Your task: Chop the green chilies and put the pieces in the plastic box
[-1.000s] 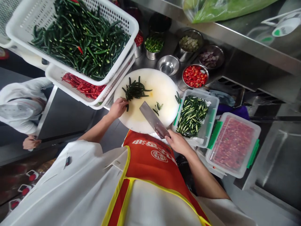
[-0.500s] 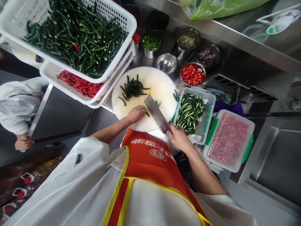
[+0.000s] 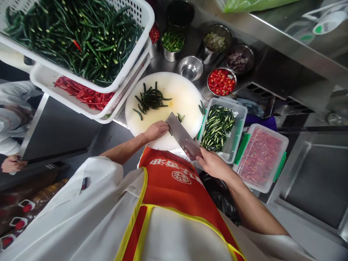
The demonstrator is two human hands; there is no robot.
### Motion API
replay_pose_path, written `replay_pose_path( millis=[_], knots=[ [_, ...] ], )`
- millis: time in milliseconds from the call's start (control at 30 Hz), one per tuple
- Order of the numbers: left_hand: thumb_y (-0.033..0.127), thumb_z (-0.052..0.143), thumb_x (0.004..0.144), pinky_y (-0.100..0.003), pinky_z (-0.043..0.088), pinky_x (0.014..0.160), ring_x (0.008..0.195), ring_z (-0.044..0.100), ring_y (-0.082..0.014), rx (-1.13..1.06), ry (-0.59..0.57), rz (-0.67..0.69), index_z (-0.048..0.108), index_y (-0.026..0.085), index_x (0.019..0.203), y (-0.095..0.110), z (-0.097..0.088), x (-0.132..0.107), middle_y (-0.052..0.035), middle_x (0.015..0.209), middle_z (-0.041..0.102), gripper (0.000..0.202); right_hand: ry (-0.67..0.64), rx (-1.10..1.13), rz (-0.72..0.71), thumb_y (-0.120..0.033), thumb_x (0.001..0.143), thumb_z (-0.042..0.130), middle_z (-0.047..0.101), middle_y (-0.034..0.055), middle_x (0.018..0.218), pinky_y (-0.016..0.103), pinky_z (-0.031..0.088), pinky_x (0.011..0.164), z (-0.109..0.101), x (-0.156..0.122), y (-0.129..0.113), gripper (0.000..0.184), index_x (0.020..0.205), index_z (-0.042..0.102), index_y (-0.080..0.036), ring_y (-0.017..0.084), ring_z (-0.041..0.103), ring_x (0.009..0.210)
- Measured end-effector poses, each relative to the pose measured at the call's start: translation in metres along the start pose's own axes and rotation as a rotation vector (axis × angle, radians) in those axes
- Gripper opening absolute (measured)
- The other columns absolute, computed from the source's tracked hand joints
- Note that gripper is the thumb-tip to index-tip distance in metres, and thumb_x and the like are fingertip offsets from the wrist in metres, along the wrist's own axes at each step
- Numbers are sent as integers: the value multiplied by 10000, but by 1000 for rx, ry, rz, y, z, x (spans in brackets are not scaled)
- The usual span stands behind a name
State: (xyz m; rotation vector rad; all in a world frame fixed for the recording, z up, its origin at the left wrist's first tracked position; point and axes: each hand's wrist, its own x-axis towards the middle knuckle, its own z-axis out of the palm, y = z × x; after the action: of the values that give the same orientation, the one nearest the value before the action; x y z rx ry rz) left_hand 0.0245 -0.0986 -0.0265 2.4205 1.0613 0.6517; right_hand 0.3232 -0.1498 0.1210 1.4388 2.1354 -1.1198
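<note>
My right hand [image 3: 212, 162] grips the handle of a broad cleaver [image 3: 185, 139], its blade slanting up and left over the round white cutting board [image 3: 157, 143]. My left hand [image 3: 156, 131] has its fingers curled down on the board, pressing a green chili pepper that is mostly hidden by fingers and blade. The blade's far end meets my left fingertips. Behind that hand lies a pile of dark green chili peppers [image 3: 152, 98]. A few cut chili pieces [image 3: 180, 117] rest just beyond the blade.
Stacked white baskets hold green chilies [image 3: 89, 43] and red chilies [image 3: 84, 95] at the left. Right of the board are a tub of sliced green chilies [image 3: 219, 128], a lidded tub [image 3: 263, 159] and steel bowls, one with cut red chilies [image 3: 221, 82]. A co-worker's hand [image 3: 13, 164] shows at far left.
The cleaver and my right hand have shifted slightly down and right, and the blade now touches my left fingertips, covering most of the chili there. The whole view has shifted a little.
</note>
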Motion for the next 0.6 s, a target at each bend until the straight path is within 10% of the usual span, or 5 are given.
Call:
replay_pose_path(
  millis=[400, 600],
  knots=[
    [229, 462, 997, -324, 552, 858, 970, 640, -187, -16, 4, -27, 686, 168, 993, -2, -8, -8, -106, 1047, 690, 233, 165, -22, 25, -265, 1010, 396, 733, 125, 933, 291, 383, 722, 30, 56, -11, 188, 1093, 529, -161, 243, 681, 869],
    [139, 513, 878, -375, 538, 898, 1006, 622, -235, 239, 234, -521, 696, 160, 945, -48, -64, -33, -118, 1060, 656, 196, 117, 9, -72, -268, 991, 421, 719, 78, 866, 283, 364, 692, 28, 24, 2, 136, 979, 539, -202, 228, 679, 838]
  ],
)
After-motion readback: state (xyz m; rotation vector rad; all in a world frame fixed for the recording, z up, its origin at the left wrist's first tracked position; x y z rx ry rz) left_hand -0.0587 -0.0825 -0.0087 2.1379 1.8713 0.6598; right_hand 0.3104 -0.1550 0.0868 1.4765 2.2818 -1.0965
